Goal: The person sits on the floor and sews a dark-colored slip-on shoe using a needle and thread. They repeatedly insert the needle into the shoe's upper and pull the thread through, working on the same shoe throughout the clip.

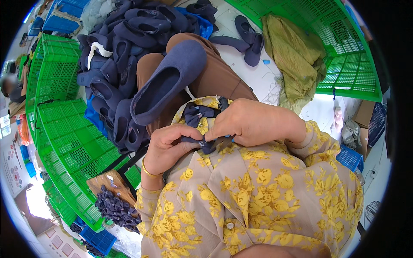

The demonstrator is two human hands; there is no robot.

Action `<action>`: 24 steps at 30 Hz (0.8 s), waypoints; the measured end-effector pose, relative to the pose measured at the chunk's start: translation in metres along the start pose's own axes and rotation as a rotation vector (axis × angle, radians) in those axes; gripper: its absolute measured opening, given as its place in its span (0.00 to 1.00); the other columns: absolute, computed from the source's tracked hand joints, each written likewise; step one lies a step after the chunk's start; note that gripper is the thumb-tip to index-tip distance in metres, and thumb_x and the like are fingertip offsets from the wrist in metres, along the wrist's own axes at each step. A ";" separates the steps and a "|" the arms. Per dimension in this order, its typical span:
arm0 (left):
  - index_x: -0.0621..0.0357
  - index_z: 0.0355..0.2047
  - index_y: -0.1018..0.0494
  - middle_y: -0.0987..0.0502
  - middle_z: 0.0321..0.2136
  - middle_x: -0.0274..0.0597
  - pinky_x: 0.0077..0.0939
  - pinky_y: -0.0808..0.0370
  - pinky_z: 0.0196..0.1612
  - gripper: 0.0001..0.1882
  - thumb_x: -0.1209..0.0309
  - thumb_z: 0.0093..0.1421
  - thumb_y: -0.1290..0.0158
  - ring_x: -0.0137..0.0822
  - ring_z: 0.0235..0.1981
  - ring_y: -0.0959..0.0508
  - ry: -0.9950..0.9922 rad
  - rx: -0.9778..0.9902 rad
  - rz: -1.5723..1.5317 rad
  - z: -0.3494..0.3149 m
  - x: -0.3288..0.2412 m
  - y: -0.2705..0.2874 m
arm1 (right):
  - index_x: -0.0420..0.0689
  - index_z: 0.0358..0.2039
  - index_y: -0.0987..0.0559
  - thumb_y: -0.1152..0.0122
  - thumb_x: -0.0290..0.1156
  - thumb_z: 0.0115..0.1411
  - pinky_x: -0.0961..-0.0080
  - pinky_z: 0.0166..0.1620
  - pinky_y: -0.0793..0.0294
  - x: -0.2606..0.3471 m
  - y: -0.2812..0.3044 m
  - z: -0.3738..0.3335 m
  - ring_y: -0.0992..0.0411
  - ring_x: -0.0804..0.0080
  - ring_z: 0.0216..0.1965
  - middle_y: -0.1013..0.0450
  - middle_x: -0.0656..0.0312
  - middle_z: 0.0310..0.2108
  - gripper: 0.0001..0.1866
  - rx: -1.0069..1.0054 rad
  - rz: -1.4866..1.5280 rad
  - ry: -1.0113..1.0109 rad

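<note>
My left hand (170,148), with a gold bangle at the wrist, pinches a small dark blue fabric piece (208,148) close to my chest. Thumb and forefinger of my right hand (254,122) meet at the same piece from the other side. Under the right hand's curled fingers shows a dark pointed blade-like thing (224,142) with a bit of blue beside it; its kind is mostly hidden. Just beyond the hands, a dark blue fabric bow (200,112) lies in my lap on yellow patterned cloth. A dark blue felt slipper (172,77) rests across my knees.
A heap of dark blue slippers (124,56) lies beyond my knees to the left, beside green plastic crates (69,142). Many small dark bows (116,206) sit by a wooden board (109,187). An olive sack (292,56) and another green crate (348,71) are at right.
</note>
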State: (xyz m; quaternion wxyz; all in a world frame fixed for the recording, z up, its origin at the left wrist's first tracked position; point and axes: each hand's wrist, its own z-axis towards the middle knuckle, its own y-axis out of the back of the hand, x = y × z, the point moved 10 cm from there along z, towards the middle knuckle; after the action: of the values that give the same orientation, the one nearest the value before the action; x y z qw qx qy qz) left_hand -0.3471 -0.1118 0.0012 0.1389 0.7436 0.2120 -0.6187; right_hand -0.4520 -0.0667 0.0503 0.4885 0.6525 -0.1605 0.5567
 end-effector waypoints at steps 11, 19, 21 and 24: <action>0.65 0.38 0.23 0.20 0.36 0.34 0.16 0.26 0.42 0.09 0.84 0.56 0.42 0.22 0.36 0.23 0.163 -0.062 -0.178 -0.005 0.030 -0.004 | 0.44 0.41 0.19 0.44 0.17 0.49 0.64 0.40 0.25 -0.021 -0.007 -0.005 0.24 0.51 0.36 0.22 0.52 0.32 0.18 -0.135 0.167 -0.050; 0.64 0.38 0.22 0.20 0.35 0.33 0.15 0.25 0.39 0.08 0.84 0.57 0.42 0.21 0.34 0.22 0.206 -0.115 -0.200 -0.006 0.034 -0.006 | 0.43 0.38 0.22 0.43 0.18 0.49 0.61 0.37 0.27 -0.034 -0.021 -0.007 0.25 0.48 0.34 0.23 0.52 0.30 0.14 -0.147 0.125 -0.105; 0.64 0.39 0.23 0.20 0.34 0.33 0.15 0.24 0.38 0.09 0.83 0.58 0.42 0.22 0.33 0.22 0.198 -0.117 -0.167 -0.005 0.035 -0.005 | 0.42 0.39 0.24 0.43 0.18 0.50 0.60 0.37 0.27 -0.037 -0.024 -0.006 0.25 0.47 0.34 0.23 0.51 0.30 0.14 -0.123 0.096 -0.133; 0.64 0.39 0.24 0.20 0.33 0.36 0.16 0.24 0.37 0.08 0.82 0.58 0.42 0.23 0.32 0.22 0.226 -0.146 -0.231 -0.004 0.036 -0.007 | 0.42 0.40 0.26 0.44 0.18 0.51 0.61 0.36 0.28 -0.044 -0.026 -0.008 0.25 0.46 0.34 0.24 0.49 0.31 0.14 -0.108 0.095 -0.227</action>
State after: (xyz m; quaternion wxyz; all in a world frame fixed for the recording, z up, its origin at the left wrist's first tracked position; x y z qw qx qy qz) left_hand -0.3417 -0.0991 -0.0332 0.0956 0.7670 0.3547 -0.5260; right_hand -0.4511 -0.0625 -0.0014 0.4747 0.6757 -0.2755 0.4922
